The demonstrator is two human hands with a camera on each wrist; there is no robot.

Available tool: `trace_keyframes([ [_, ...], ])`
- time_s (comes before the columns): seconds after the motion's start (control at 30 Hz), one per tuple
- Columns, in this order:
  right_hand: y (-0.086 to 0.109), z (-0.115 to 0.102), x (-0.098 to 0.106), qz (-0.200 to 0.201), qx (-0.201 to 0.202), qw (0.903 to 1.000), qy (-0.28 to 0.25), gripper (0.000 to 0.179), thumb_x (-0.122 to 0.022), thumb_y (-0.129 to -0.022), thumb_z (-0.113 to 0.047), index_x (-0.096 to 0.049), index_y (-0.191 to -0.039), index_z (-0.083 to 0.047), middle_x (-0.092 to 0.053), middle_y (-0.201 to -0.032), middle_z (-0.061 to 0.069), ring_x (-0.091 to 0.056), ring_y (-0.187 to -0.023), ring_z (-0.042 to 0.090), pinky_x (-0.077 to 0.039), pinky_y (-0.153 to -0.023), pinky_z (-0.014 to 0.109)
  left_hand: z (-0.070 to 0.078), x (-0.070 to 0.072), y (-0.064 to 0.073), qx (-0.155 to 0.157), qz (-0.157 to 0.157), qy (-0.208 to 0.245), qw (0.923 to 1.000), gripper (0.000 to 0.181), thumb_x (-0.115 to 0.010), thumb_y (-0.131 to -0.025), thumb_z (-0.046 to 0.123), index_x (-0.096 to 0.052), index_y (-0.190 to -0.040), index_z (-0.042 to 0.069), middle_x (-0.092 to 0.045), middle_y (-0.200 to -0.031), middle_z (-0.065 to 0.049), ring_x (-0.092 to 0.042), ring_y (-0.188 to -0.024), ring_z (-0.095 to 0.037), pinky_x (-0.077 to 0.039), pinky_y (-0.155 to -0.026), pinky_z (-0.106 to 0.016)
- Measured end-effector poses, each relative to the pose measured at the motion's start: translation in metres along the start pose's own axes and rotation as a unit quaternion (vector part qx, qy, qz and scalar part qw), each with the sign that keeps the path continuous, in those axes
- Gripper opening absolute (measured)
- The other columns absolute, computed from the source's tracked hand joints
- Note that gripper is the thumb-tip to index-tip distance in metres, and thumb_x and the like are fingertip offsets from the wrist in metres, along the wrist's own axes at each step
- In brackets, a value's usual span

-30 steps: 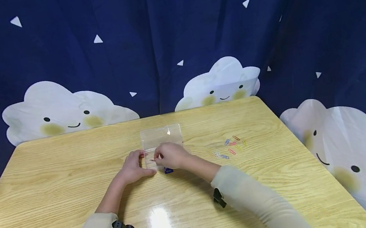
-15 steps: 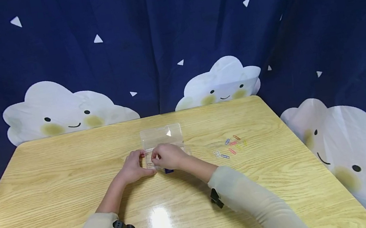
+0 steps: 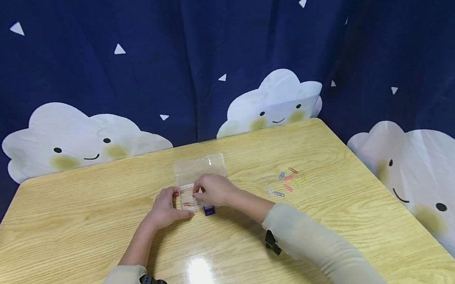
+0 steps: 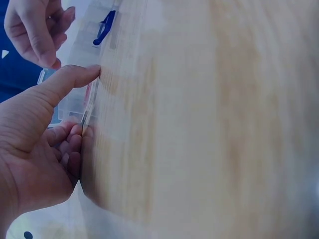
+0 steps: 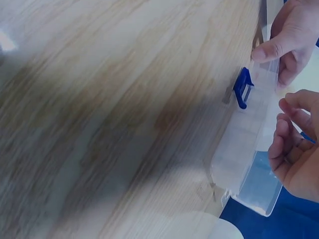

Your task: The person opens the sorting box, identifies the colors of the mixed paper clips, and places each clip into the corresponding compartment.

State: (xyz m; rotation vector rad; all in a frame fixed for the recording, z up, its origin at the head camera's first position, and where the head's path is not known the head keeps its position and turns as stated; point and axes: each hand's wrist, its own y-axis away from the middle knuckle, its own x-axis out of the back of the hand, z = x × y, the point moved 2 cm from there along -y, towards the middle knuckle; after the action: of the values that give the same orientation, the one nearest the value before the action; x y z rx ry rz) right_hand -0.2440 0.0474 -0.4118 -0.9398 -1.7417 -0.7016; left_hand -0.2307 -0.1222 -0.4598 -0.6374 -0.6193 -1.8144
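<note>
A clear plastic box [image 3: 185,194] with compartments stands on the table, its clear lid [image 3: 197,170] folded back away from me. My left hand [image 3: 164,210] holds the box's left end, thumb at the front edge and fingers at the far side. One red paper clip [image 3: 189,204] lies in the left compartment. Over the box hovers my right hand [image 3: 217,190], fingers loosely curled. The right wrist view shows its thumb and fingertips [image 5: 283,124] apart, with nothing between them. A blue latch [image 5: 243,88] sits on the box's front side.
Several loose paper clips [image 3: 288,187], in red, pink, yellow, blue and white, lie scattered on the wooden table [image 3: 89,221] right of the box. A dark blue curtain [image 3: 188,59] with white clouds hangs behind the table.
The right hand has let go of the red paper clip, which now lies in the box's left compartment, and has drawn slightly right. The left hand has stayed in place.
</note>
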Motion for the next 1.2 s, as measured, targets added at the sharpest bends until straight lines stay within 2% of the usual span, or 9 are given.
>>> trace_keyframes([
  [0.2,0.002,0.011,0.004,0.007,-0.014,0.9999,0.000,0.016,-0.060,-0.089,-0.026,-0.071,-0.092,-0.015,-0.063,-0.081,-0.003,-0.052,-0.070,0.008,-0.040,-0.062,0.021,-0.002,-0.001,-0.001,-0.004,0.004,-0.005,1.0000,0.076,-0.081,-0.069,0.029,-0.041,-0.125,-0.004,-0.044,-0.117,-0.021,-0.040,-0.107,-0.034,-0.036,-0.094,-0.048],
  [0.47,0.006,0.025,0.012,0.027,-0.020,0.9994,0.001,0.015,-0.060,-0.088,-0.025,-0.071,-0.089,-0.014,-0.060,-0.079,-0.002,-0.050,-0.071,0.009,-0.040,-0.063,0.023,-0.004,-0.002,-0.002,-0.008,0.012,-0.010,0.9998,0.081,-0.082,-0.067,0.029,-0.040,-0.127,-0.007,-0.045,-0.119,-0.023,-0.041,-0.112,-0.036,-0.034,-0.099,-0.050],
  [0.7,0.012,0.036,0.015,0.040,-0.028,0.9988,-0.004,0.013,-0.062,-0.087,-0.023,-0.072,-0.087,-0.014,-0.059,-0.076,-0.002,-0.050,-0.069,0.009,-0.040,-0.061,0.023,-0.003,-0.002,-0.001,-0.010,0.017,-0.008,0.9998,0.078,-0.082,-0.066,0.028,-0.042,-0.124,-0.006,-0.046,-0.117,-0.022,-0.041,-0.109,-0.035,-0.035,-0.098,-0.049],
  [0.9,0.017,0.046,0.019,0.044,-0.038,0.9980,-0.024,0.014,-0.061,-0.088,-0.022,-0.072,-0.085,-0.013,-0.058,-0.073,-0.002,-0.049,-0.067,0.010,-0.039,-0.060,0.024,-0.002,0.000,-0.001,-0.013,0.013,-0.010,0.9998,0.078,-0.081,-0.068,0.029,-0.042,-0.125,-0.005,-0.045,-0.118,-0.022,-0.041,-0.111,-0.036,-0.034,-0.099,-0.049],
  [1.2,0.025,0.063,0.024,0.067,-0.055,0.9959,-0.027,0.014,-0.062,-0.087,-0.021,-0.072,-0.085,-0.011,-0.057,-0.075,0.000,-0.049,-0.068,0.011,-0.040,-0.062,0.024,-0.002,0.000,-0.001,-0.011,0.009,-0.011,0.9998,0.078,-0.081,-0.068,0.030,-0.041,-0.125,-0.006,-0.045,-0.118,-0.023,-0.041,-0.111,-0.036,-0.034,-0.100,-0.050],
])
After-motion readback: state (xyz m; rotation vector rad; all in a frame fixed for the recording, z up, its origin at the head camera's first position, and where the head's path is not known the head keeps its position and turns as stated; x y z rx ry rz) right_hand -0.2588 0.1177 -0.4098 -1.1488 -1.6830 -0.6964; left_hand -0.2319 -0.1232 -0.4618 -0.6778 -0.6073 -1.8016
